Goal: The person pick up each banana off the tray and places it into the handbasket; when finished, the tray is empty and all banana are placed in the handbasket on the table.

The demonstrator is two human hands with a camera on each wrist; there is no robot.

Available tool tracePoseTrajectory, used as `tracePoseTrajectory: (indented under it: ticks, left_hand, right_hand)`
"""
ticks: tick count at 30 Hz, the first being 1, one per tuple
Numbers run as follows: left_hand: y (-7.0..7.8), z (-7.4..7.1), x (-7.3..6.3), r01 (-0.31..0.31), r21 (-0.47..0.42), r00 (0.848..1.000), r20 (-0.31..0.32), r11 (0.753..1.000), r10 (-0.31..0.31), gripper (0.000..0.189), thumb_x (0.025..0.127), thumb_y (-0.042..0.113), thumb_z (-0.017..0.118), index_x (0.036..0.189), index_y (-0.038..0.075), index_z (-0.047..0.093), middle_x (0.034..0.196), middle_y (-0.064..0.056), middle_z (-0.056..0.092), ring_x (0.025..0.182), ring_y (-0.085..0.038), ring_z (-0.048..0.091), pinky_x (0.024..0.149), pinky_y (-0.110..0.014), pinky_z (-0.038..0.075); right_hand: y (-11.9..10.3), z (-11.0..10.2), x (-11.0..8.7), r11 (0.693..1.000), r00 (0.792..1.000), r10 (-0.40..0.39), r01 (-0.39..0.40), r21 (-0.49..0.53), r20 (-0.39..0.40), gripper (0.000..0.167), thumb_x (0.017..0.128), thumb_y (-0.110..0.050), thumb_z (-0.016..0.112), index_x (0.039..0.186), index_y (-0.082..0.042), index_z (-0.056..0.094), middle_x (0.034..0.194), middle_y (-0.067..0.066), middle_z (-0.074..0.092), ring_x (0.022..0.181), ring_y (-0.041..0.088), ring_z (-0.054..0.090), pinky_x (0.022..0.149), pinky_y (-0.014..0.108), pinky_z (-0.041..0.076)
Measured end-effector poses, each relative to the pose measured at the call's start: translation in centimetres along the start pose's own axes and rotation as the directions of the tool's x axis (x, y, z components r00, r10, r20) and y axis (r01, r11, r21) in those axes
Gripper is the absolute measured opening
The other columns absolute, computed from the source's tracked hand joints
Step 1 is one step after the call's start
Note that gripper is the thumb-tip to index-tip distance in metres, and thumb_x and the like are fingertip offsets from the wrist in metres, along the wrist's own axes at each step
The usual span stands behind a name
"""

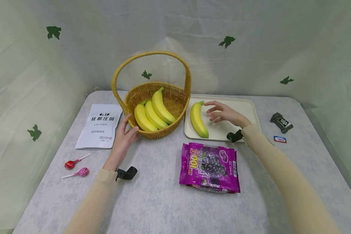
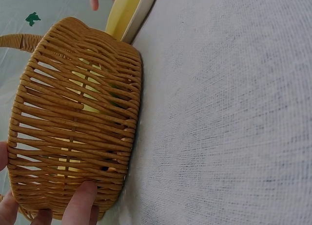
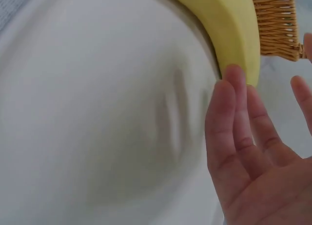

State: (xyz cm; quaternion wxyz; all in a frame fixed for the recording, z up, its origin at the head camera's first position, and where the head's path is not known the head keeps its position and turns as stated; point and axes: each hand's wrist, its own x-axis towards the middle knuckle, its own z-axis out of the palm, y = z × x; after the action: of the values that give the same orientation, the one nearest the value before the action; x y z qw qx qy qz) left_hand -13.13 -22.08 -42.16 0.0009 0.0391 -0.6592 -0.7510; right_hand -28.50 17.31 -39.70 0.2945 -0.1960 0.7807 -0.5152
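Note:
My left hand (image 1: 124, 138) rests against the left front side of a wicker basket (image 1: 175, 99) with a tall arched handle. The left wrist view shows its fingertips (image 2: 84, 196) touching the woven wall. Inside the basket lie three yellow bananas (image 1: 153, 116), side by side. Another banana (image 1: 197, 119) lies at the left end of a cream tray (image 1: 242, 104). Just right of that banana, above the tray, is my right hand (image 1: 226, 115), fingers loosely bent and holding nothing. In the right wrist view its fingers (image 3: 222, 118) appear close beside the banana; contact is unclear.
A purple candy bag (image 1: 210, 167) lies in front of the tray. Left of the basket are a white pouch (image 1: 100, 126) and two lollipops, one red (image 1: 70, 164), one pink (image 1: 83, 172). At right lie a black-wrapped snack (image 1: 281, 123) and a small blue-and-red packet (image 1: 280, 139).

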Motion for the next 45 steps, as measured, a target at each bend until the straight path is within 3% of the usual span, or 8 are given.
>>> tracePoseTrajectory:
  ticks: [6, 11, 18, 24, 27, 33, 38, 45]
  left_hand:
    - [0.0, 0.0, -0.1, -0.005, 0.0, 1.0, 0.002, 1.0, 0.005, 0.066, 0.101, 0.011, 0.048, 0.155, 0.02, 0.012, 0.159, -0.001, -0.002, 0.137, -0.032, 0.028, 0.109, -0.044, 0.035]
    - [0.0, 0.0, -0.1, -0.009, 0.003, 1.0, 0.0, 1.0, 0.009, 0.065, 0.101, 0.011, 0.049, 0.155, 0.019, 0.013, 0.159, -0.002, -0.002, 0.137, -0.032, 0.029, 0.108, -0.043, 0.036]
    - [-0.1, -0.1, -0.1, -0.019, 0.017, 1.0, -0.002, 1.0, 0.019, 0.065, 0.101, 0.014, 0.05, 0.155, 0.019, 0.015, 0.159, -0.003, -0.002, 0.137, -0.032, 0.028, 0.107, -0.04, 0.039]
    - [-0.1, -0.1, -0.2, -0.021, 0.007, 1.0, -0.005, 1.0, 0.021, 0.065, 0.1, 0.012, 0.05, 0.155, 0.017, 0.014, 0.159, -0.002, -0.001, 0.138, -0.031, 0.027, 0.106, -0.04, 0.039]
    - [-0.1, 0.0, -0.2, -0.023, -0.001, 1.0, -0.005, 1.0, 0.023, 0.065, 0.1, 0.011, 0.049, 0.155, 0.016, 0.013, 0.159, -0.002, -0.001, 0.138, -0.031, 0.027, 0.107, -0.042, 0.038]
    - [-0.2, -0.1, -0.1, -0.034, 0.005, 0.999, -0.002, 0.999, 0.034, 0.065, 0.1, 0.012, 0.05, 0.155, 0.018, 0.015, 0.159, -0.002, 0.0, 0.139, -0.031, 0.025, 0.108, -0.045, 0.037]
    - [-0.4, -0.2, 0.1, -0.038, 0.016, 0.999, -0.006, 0.999, 0.038, 0.065, 0.1, 0.013, 0.05, 0.154, 0.017, 0.015, 0.159, -0.002, 0.002, 0.138, -0.032, 0.027, 0.107, -0.044, 0.037]
    - [-0.4, -0.2, 0.1, -0.029, 0.021, 1.0, -0.005, 0.999, 0.029, 0.065, 0.1, 0.014, 0.05, 0.155, 0.018, 0.014, 0.159, -0.001, 0.001, 0.137, -0.032, 0.029, 0.107, -0.044, 0.037]
  right_hand:
    - [0.4, 0.3, 0.2, 0.998, 0.996, 0.025, -0.019, -0.067, 0.09, 0.061, 0.098, -0.019, 0.054, 0.151, -0.018, 0.026, 0.142, 0.022, 0.036, 0.107, 0.036, 0.058, 0.089, 0.048, 0.052]
    - [0.0, 0.9, 0.8, 0.99, 0.991, 0.05, -0.033, -0.135, 0.12, 0.065, 0.096, -0.023, 0.059, 0.152, -0.026, 0.025, 0.143, 0.019, 0.033, 0.102, 0.031, 0.062, 0.088, 0.044, 0.053]
    - [-0.7, 2.1, 2.1, 0.976, 0.987, 0.045, -0.012, -0.216, 0.153, 0.067, 0.093, -0.024, 0.062, 0.151, -0.024, 0.027, 0.137, 0.023, 0.035, 0.091, 0.026, 0.06, 0.081, 0.041, 0.054]
    - [-1.5, 3.1, 2.5, 0.958, 0.989, 0.062, -0.021, -0.285, 0.137, 0.065, 0.093, -0.026, 0.063, 0.149, -0.02, 0.031, 0.121, 0.022, 0.04, 0.081, 0.025, 0.053, 0.071, 0.037, 0.051]
    - [-1.7, 3.3, 2.6, 0.955, 0.992, 0.061, -0.024, -0.297, 0.114, 0.064, 0.091, -0.023, 0.064, 0.147, -0.017, 0.033, 0.119, 0.022, 0.041, 0.084, 0.025, 0.052, 0.073, 0.038, 0.052]
    - [-1.9, 3.2, 2.5, 0.96, 0.999, 0.006, 0.006, -0.279, 0.042, 0.061, 0.087, -0.015, 0.067, 0.142, -0.013, 0.039, 0.123, 0.023, 0.042, 0.09, 0.025, 0.053, 0.08, 0.039, 0.052]
    - [-2.6, 2.9, 1.7, 0.976, 0.999, -0.046, 0.046, -0.214, 0.003, 0.06, 0.086, -0.012, 0.067, 0.14, -0.013, 0.04, 0.127, 0.022, 0.038, 0.107, 0.031, 0.044, 0.084, 0.041, 0.053]
    - [-4.7, 2.7, 0.6, 0.98, 0.993, -0.112, 0.115, -0.161, 0.029, 0.059, 0.088, -0.015, 0.067, 0.14, -0.016, 0.04, 0.131, 0.018, 0.035, 0.114, 0.036, 0.044, 0.089, 0.047, 0.051]
